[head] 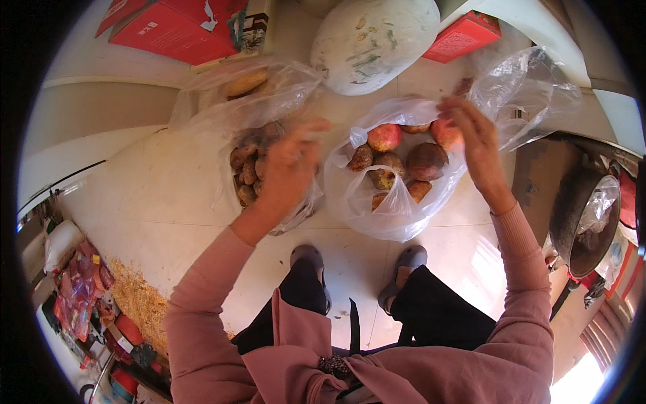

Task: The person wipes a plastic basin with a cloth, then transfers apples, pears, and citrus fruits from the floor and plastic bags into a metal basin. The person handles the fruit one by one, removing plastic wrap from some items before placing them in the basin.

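My left hand [297,154] is blurred, over the right side of a clear plastic bag [222,194] of knobbly brown tubers [247,171]. Its fingers look spread, with nothing seen in them. To the right, a white plastic bag [404,222] lies spread open on the floor. Inside are red pomegranates [384,137], darker brownish ones [427,161] and browned, spotted fruit [387,170]. My right hand [472,134], also blurred, is at this bag's far right rim, beside a red pomegranate [446,134]. Whether its fingers pinch the plastic cannot be made out.
A large pale winter melon [376,45] lies ahead, between red boxes [176,30]. Another clear bag [530,96] spreads at right, near a dark wok [585,222]. A yellowish elongated item [247,82] shows behind clear plastic. Yellow grains [136,298] cover the floor at left.
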`<action>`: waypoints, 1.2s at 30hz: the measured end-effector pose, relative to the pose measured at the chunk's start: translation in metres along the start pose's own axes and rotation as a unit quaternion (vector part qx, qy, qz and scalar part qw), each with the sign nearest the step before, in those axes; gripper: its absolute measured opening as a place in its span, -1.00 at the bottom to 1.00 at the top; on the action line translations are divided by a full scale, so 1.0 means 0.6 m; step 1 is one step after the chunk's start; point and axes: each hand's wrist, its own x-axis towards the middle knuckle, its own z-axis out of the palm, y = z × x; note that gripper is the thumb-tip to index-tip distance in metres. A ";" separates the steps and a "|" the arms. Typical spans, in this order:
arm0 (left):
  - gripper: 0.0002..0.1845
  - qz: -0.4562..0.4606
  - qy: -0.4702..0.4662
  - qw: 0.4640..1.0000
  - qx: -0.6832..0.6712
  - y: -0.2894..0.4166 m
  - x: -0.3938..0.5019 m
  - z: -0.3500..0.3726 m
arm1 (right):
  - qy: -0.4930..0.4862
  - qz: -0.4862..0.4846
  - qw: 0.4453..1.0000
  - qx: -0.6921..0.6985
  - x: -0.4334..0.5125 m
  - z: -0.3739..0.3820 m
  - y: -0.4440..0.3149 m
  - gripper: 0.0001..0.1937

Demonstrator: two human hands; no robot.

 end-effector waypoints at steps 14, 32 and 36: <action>-0.27 0.165 -0.065 0.902 0.393 -0.124 0.103 0.156 | -0.085 -0.101 0.875 -0.466 0.040 0.075 0.117 -0.63; -0.28 0.133 -0.075 0.952 0.265 -0.100 0.170 0.170 | -0.141 -0.014 0.812 -0.566 0.053 -0.020 0.139 -0.70; -0.36 0.164 -0.107 0.943 0.269 -0.100 0.162 0.155 | -0.158 -0.010 0.840 -0.519 0.053 -0.076 0.140 -0.79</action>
